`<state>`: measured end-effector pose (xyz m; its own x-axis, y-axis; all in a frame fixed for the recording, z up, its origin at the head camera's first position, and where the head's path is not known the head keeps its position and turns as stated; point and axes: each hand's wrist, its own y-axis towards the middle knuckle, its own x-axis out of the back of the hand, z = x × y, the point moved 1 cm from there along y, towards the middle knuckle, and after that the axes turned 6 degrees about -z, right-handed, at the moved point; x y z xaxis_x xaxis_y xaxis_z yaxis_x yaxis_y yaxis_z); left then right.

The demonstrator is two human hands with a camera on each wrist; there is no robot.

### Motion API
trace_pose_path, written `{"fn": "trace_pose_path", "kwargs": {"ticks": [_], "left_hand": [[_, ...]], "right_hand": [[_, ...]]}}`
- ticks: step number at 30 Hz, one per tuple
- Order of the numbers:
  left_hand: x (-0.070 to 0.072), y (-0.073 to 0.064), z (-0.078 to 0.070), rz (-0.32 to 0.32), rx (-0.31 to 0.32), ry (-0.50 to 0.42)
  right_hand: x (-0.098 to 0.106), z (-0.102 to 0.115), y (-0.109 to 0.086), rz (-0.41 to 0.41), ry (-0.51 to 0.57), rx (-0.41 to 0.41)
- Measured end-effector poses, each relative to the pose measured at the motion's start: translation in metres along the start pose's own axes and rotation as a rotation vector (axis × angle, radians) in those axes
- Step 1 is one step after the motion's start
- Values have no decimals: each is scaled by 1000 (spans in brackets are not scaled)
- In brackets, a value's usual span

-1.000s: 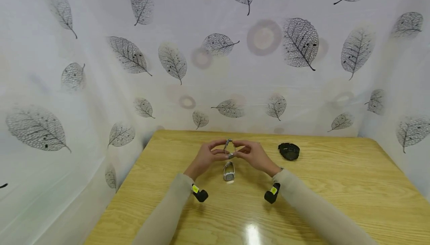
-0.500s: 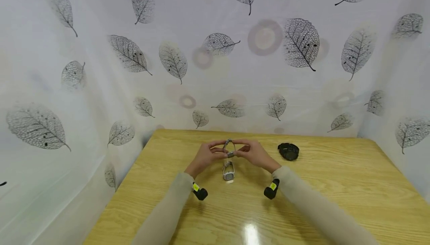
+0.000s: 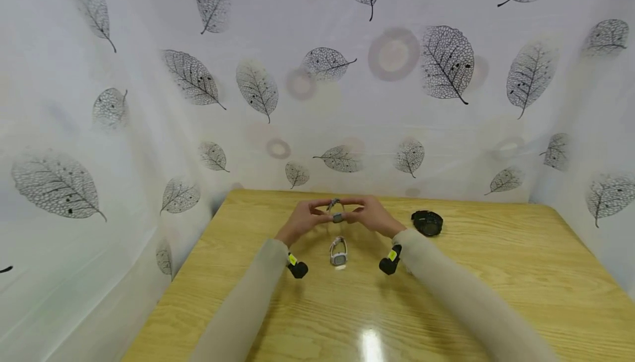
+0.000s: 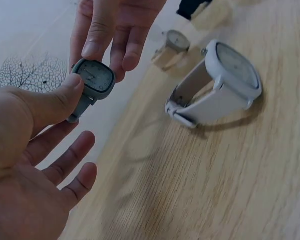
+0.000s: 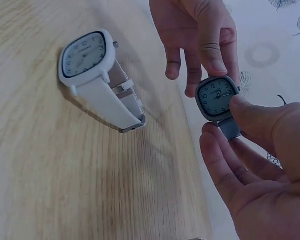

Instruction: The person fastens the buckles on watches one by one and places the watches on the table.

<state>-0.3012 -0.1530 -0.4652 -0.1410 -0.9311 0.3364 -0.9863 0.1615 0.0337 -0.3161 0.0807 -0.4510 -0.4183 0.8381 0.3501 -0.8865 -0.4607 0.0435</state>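
A grey-green wristwatch point(image 3: 338, 217) with a squarish dial is held up above the far part of the table by both hands. My left hand point(image 3: 301, 220) pinches one side of it, the thumb at the edge of the case. From the other side my right hand point(image 3: 368, 216) pinches it, its thumb also on the case rim. In the right wrist view the dial of the grey-green watch point(image 5: 217, 97) faces the camera, its strap hanging behind. Nearer the body, a white wristwatch point(image 3: 339, 258) rests on the table with its strap buckled into a loop.
A black wristwatch point(image 3: 427, 223) lies at the right on the wooden table point(image 3: 476, 274). Another watch with a cream strap point(image 4: 172, 47) shows in the left wrist view. Behind the table hangs a leaf-patterned curtain point(image 3: 317, 103).
Both hands have lifted the grey-green watch slightly up and away from the white one, widening the gap between them. The right forearm has shifted a little left. The white and black watches stay put.
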Motion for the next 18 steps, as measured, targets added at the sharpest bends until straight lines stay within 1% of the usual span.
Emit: {"fn": "trace_pose_path", "kwargs": {"ticks": [3,5,9,13,18], "left_hand": [[1,4,1,10,11,46],[1,6,3,22,21,59],[0,13,8,52,17,71],[-1,19,14,64,12,96],[2,22,18,52,-2,154]], "right_hand": [[0,-3,6,13,30,-21],[-1,-5,10,21,55,-39],[-3,-8,15,14,99,-81],[-7,-12,20,-15,81,-102],[-12,-16,28,-43,-45,-80]]}}
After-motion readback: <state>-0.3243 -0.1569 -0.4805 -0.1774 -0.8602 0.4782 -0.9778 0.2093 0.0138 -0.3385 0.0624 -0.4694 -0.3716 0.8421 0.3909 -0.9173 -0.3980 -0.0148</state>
